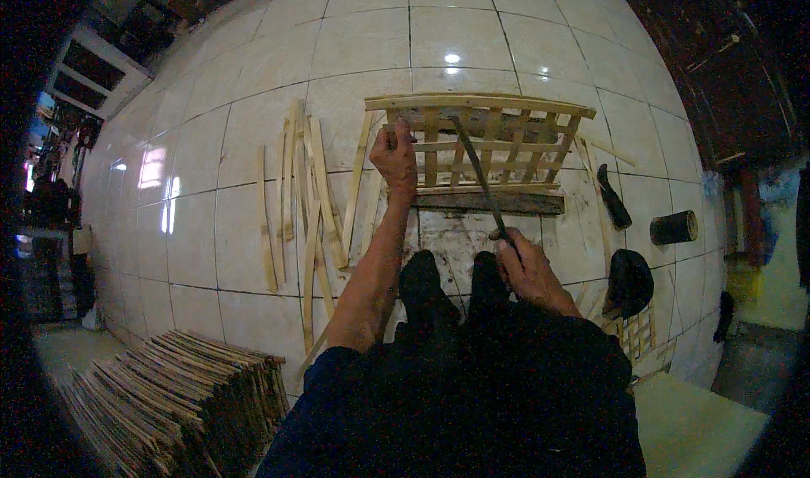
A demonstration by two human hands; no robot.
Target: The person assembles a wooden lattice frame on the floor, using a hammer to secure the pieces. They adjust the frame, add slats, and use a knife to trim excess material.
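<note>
A lattice of pale wooden or bamboo slats (498,188) stands on the tiled floor in front of my feet. My left hand (395,159) is closed at its left end, where the middle slat meets the fingers; the fingertips are partly hidden. In my right hand (527,269) is the near end of a long, thin, dark tool (481,170). Its far end reaches over the lattice, close to the upper rail. Whether it is a blade or a bar, I cannot tell. Dark, worn boards (489,203) lie under and beside the lattice.
Several loose slats (295,183) lie left of the lattice. A large stack of slats (181,394) fills the lower left. To the right are a dark curved object (614,198), a short dark cylinder (673,228), a black rounded object (631,282) and another small lattice (638,333).
</note>
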